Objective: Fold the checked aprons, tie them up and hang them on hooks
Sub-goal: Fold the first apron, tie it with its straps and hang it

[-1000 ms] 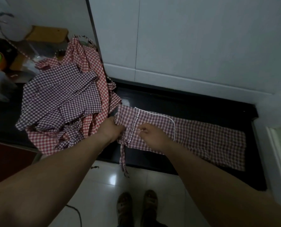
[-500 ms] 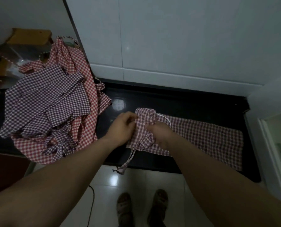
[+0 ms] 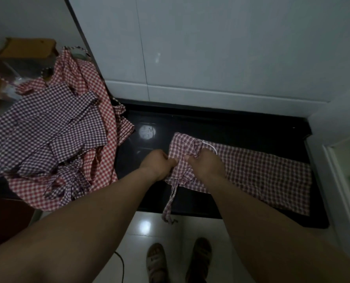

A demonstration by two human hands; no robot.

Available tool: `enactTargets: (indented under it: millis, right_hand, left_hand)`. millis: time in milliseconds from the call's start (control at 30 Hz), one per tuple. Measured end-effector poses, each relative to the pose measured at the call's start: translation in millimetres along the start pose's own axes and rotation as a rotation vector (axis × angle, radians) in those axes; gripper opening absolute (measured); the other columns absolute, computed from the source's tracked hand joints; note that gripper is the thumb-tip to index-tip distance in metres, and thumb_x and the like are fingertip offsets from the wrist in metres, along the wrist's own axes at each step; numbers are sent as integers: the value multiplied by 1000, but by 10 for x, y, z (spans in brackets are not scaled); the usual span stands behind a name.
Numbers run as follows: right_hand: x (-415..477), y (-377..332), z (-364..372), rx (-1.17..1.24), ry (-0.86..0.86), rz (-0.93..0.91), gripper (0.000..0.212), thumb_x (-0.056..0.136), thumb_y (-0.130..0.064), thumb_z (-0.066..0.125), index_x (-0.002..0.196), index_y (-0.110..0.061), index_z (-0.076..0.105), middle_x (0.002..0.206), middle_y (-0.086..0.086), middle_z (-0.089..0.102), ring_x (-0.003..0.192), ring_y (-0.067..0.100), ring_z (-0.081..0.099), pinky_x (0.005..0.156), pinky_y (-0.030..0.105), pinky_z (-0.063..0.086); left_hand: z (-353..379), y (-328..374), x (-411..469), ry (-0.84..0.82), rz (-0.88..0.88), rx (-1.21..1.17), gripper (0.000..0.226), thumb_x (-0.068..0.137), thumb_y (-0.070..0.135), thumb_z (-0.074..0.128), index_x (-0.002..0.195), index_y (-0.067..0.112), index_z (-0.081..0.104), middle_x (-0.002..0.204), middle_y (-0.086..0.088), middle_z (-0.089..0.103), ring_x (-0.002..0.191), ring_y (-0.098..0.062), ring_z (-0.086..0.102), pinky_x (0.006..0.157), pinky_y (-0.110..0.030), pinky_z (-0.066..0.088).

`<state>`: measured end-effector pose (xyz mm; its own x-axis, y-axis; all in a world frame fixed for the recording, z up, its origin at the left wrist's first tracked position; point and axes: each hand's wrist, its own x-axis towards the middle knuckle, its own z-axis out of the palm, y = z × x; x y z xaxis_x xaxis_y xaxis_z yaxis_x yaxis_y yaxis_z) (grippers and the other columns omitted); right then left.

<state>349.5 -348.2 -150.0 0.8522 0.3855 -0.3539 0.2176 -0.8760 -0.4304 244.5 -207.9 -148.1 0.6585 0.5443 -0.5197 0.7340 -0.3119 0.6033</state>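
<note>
Two hands on one end of the cloth, seen from the head: the left hand (image 3: 159,163) and the right hand (image 3: 205,163) sit side by side, fingers curled, each pinching the bunched left end of the checked apron (image 3: 261,172), which puffs up just beyond the knuckles. It lies flat on the black counter (image 3: 241,127) near the front edge, long axis running left to right, far end toward the counter's right end. One tie strap (image 3: 171,201) dangles over the front edge. At the left end, a pile of aprons (image 3: 53,135) sits heaped.
</note>
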Motion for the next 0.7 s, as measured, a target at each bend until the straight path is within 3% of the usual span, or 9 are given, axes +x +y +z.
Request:
enactTargets:
  millis: [200,300,367,467,533,600,700]
  right_hand:
    - [-52,-6,-46,87,-91,1,48,91,-61,63,79,-15,67,77,3,69,73,21,66,74,38,58]
    - [-228,-40,-122,122,85,-69,42,95,-55,60,74,-19,58,73,0,63,68,20,61,71,39,56]
    - [-312,-68,-179,352,36,-87,51,95,-60,56,71,-16,59,69,3,63,64,21,61,69,39,53]
    - [-351,-106,-241,766,-289,-10,55,86,-72,59,99,-20,73,94,1,77,90,18,74,87,43,59]
    - [-306,-65,-326,855,-298,66,53,91,-61,62,107,-12,74,100,7,78,98,23,75,96,49,58]
    - [-234,38,-456,997,-295,163,38,100,-38,60,111,-3,73,102,16,78,101,31,75,100,52,56]
    - [-142,243,-606,1192,-335,301,30,103,-30,58,119,-8,70,108,16,78,102,34,75,98,55,56]
  left_hand:
    - [45,136,-151,-98,-40,-453,30,88,30,79,109,13,68,100,-4,78,86,-18,76,78,-35,64]
    - [42,210,-287,60,46,-315,14,90,27,71,99,21,63,93,2,74,84,-15,71,76,-35,61]
    - [33,296,-369,155,91,-133,13,90,34,66,93,25,58,86,6,68,77,-14,66,65,-31,52]
    - [104,448,-431,174,202,31,22,93,47,58,100,26,56,85,9,68,75,-11,65,64,-32,52]
    - [196,534,-441,13,317,-45,19,92,46,60,103,29,58,87,9,69,78,-9,67,70,-39,58]
    - [259,575,-413,-97,376,-235,9,92,34,65,92,26,61,83,5,69,74,-8,65,73,-46,60]
    - [299,528,-240,89,291,-355,7,99,27,60,93,25,61,97,-3,67,84,-13,64,81,-42,56]
